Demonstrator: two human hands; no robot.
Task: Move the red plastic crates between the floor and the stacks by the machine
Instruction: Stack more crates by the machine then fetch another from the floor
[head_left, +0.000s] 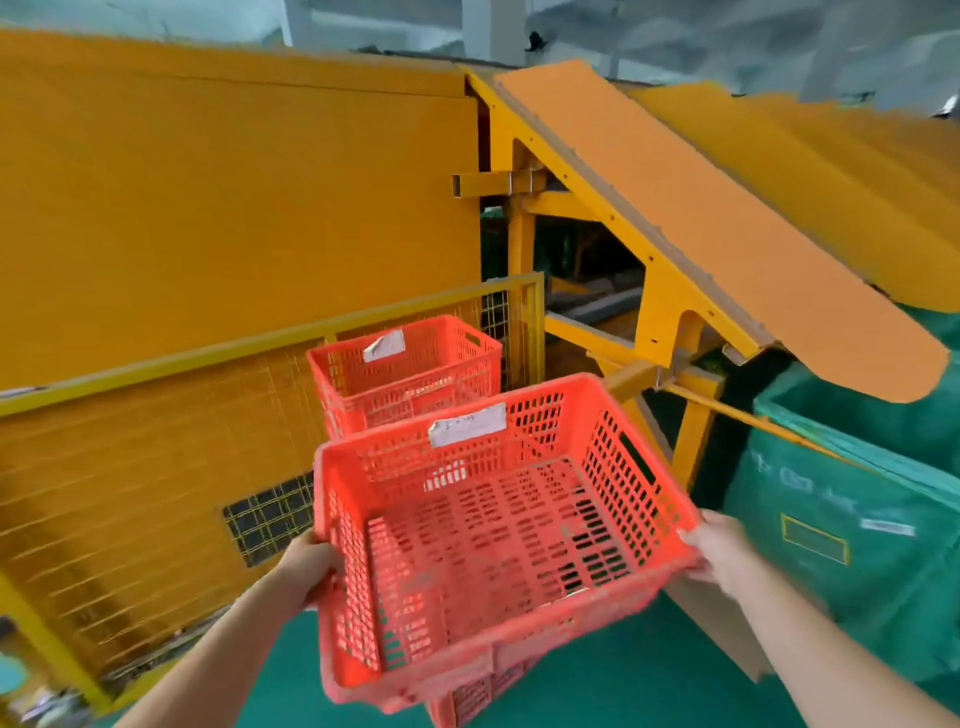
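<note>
We hold an empty crate (493, 519) aloft near the stack (405, 374).
Our left hand (306, 566) and right hand (719, 551) grasp opposite rims, likely to keep it level above a lower crate (472, 696).

Both bare forearms reach up from the bottom edge of the frame, one from the lower left and one from the lower right, spread wide apart. The left grip (306, 566) curls round the left rim of the red crate (493, 530), left of centre. The right grip (722, 556) clasps the opposite rim right of centre, its fingers blurred and both wrists roughly level.
</note>
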